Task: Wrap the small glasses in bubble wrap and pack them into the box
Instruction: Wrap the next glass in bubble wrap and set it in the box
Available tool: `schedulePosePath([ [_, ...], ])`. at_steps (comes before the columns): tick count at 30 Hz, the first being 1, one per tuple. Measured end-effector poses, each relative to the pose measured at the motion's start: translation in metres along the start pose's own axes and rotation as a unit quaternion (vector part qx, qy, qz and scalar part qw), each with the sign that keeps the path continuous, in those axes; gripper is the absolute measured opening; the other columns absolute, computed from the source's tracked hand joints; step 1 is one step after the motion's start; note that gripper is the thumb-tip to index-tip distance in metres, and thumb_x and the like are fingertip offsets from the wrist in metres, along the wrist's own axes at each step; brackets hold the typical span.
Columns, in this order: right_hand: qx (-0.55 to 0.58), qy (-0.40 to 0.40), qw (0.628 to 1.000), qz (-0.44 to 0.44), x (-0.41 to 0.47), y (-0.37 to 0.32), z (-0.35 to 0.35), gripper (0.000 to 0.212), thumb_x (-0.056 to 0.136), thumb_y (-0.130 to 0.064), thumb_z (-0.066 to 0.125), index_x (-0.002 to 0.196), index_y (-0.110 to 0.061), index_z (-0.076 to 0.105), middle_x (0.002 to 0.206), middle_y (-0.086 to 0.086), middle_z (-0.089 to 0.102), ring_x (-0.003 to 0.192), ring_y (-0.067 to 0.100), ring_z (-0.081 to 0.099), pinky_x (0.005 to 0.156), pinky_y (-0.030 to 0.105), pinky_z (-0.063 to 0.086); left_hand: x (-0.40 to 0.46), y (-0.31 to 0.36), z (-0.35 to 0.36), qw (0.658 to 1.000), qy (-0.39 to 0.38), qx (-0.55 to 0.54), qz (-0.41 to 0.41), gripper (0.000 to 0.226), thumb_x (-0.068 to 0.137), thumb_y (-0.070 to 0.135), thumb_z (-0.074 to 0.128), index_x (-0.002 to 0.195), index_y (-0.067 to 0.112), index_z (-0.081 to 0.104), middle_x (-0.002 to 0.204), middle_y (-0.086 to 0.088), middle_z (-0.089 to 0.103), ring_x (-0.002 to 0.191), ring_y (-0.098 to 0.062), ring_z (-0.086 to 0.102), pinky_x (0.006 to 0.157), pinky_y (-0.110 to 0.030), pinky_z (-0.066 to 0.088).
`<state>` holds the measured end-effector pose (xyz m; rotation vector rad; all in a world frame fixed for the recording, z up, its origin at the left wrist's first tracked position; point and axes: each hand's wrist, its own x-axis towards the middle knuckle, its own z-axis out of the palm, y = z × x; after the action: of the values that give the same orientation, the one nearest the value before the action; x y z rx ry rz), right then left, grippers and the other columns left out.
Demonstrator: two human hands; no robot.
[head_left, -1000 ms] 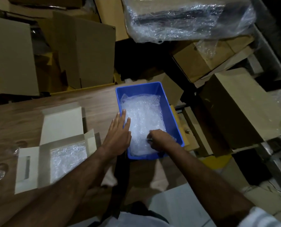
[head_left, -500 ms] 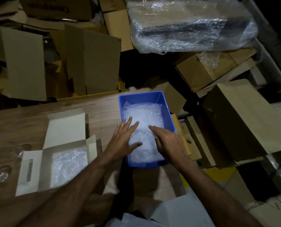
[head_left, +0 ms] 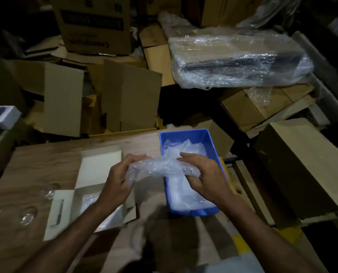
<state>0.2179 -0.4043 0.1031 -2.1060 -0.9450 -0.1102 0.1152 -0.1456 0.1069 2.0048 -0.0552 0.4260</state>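
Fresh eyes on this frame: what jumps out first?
Both hands, left and right, grip a crumpled sheet of bubble wrap at centre, lifted over the near-left edge of the blue bin. To their left an open white box lined with wrap sits on the wooden table, with two small glasses at the table's left edge.

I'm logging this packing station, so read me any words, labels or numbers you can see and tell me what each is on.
Upside-down print on the large cardboard carton at the back: a dark band of lettering and a bigger word below it, both too blurred to read.
Small white box at the left edge: dark markings, unreadable.
Nothing else carries text.
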Motion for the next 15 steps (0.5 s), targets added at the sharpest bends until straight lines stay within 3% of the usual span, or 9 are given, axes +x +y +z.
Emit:
schedulePosePath([
  [3, 0.09, 0.003, 0.995, -0.03, 0.023, -0.033, 0.007, 0.023, 0.092, -0.017, 0.067, 0.114, -0.014, 0.074, 0.111, -0.005, 0.075, 0.104, 0.01, 0.07, 0.087, 0.032, 0.056, -0.006, 0.011, -0.018, 0.986, 0.134, -0.068, -0.071, 0.028, 0.106, 0.028, 0.047, 0.101, 0.006, 0.063, 0.091, -0.002, 0.073, 0.084, -0.019, 0.072, 0.071, -0.034, 0.06],
  [5, 0.199, 0.024, 0.98, 0.006, 0.039, -0.06, 0.019, 0.007, 0.096, -0.017, 0.07, 0.098, -0.011, 0.074, 0.087, -0.005, 0.074, 0.083, 0.012, 0.072, 0.074, 0.033, 0.058, -0.006, 0.017, -0.032, 0.963, 0.214, -0.11, -0.124, 0.018, 0.106, 0.014, 0.047, 0.1, 0.006, 0.062, 0.074, -0.007, 0.072, 0.065, -0.02, 0.072, 0.058, -0.029, 0.059],
  [8, 0.426, 0.094, 0.883, 0.173, 0.061, -0.084, 0.046, 0.029, 0.089, -0.018, 0.077, 0.1, 0.005, 0.063, 0.069, 0.003, 0.069, 0.071, 0.029, 0.068, 0.074, 0.039, 0.063, -0.006, 0.021, -0.056, 0.943, 0.262, -0.111, -0.174, 0.019, 0.103, 0.025, 0.053, 0.102, 0.008, 0.061, 0.052, -0.003, 0.058, 0.04, -0.012, 0.054, 0.039, -0.021, 0.043],
  [9, 0.458, 0.07, 0.858, 0.22, 0.065, -0.089, 0.056, 0.04, 0.086, -0.021, 0.081, 0.11, 0.004, 0.061, 0.077, 0.01, 0.073, 0.077, 0.031, 0.071, 0.076, 0.034, 0.062, -0.006, 0.019, -0.064, 0.936, 0.268, -0.117, -0.198, 0.021, 0.102, 0.03, 0.054, 0.103, 0.011, 0.062, 0.05, 0.001, 0.054, 0.038, -0.009, 0.047, 0.037, -0.019, 0.038],
  [11, 0.454, -0.029, 0.846, 0.276, 0.062, -0.093, 0.079, 0.053, 0.079, -0.02, 0.087, 0.124, -0.009, 0.06, 0.094, 0.013, 0.076, 0.091, 0.026, 0.074, 0.078, 0.026, 0.06, -0.009, 0.01, -0.079, 0.916, 0.274, -0.134, -0.26, 0.024, 0.1, 0.036, 0.058, 0.107, 0.015, 0.065, 0.05, 0.006, 0.049, 0.039, -0.006, 0.041, 0.036, -0.018, 0.033],
  [13, 0.442, -0.086, 0.843, 0.295, 0.053, -0.095, 0.104, 0.051, 0.08, -0.002, 0.083, 0.124, -0.01, 0.058, 0.086, 0.007, 0.073, 0.085, 0.022, 0.069, 0.074, 0.021, 0.059, -0.015, -0.008, -0.095, 0.889, 0.267, -0.155, -0.338, 0.029, 0.096, 0.04, 0.063, 0.113, 0.016, 0.067, 0.055, 0.004, 0.051, 0.043, -0.008, 0.043, 0.041, -0.02, 0.034],
  [15, 0.44, -0.077, 0.83, 0.333, 0.048, -0.097, 0.122, 0.049, 0.082, 0.001, 0.08, 0.124, -0.01, 0.057, 0.081, 0.0, 0.073, 0.079, 0.015, 0.068, 0.071, 0.022, 0.058, -0.025, -0.02, -0.111, 0.861, 0.239, -0.193, -0.406, 0.043, 0.087, 0.048, 0.072, 0.115, 0.015, 0.068, 0.071, 0.0, 0.061, 0.059, -0.014, 0.053, 0.052, -0.027, 0.041],
])
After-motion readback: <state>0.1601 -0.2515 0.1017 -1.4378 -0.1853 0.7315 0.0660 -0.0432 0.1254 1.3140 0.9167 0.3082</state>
